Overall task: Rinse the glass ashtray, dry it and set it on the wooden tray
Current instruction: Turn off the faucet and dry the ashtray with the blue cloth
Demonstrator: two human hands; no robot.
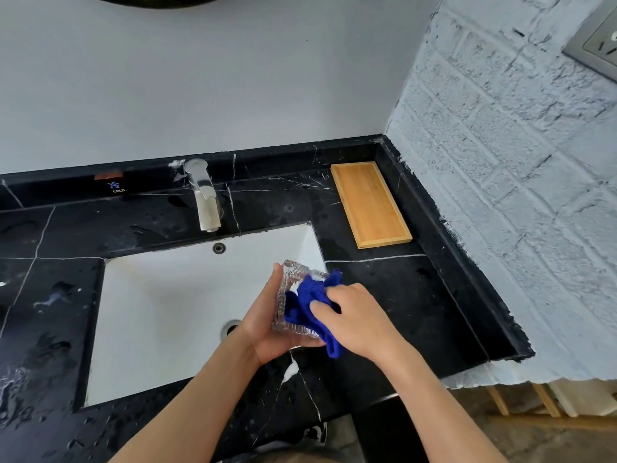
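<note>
My left hand point(267, 325) grips the square ribbed glass ashtray point(290, 279) from its left side and underneath, tilted on edge over the right rim of the white sink point(160, 312). My right hand point(360, 319) presses a crumpled blue cloth point(310, 295) into the ashtray's hollow. The cloth covers most of the ashtray's inside and hangs below it. The wooden tray point(370, 205) lies flat on the black marble counter point(400, 295) at the back right, with nothing on it.
A chrome faucet point(203, 195) stands behind the sink; no water runs from it. The counter is wet with drops on the left. A white brick wall point(517, 195) closes the right side, with a socket plate point(597, 48) high up.
</note>
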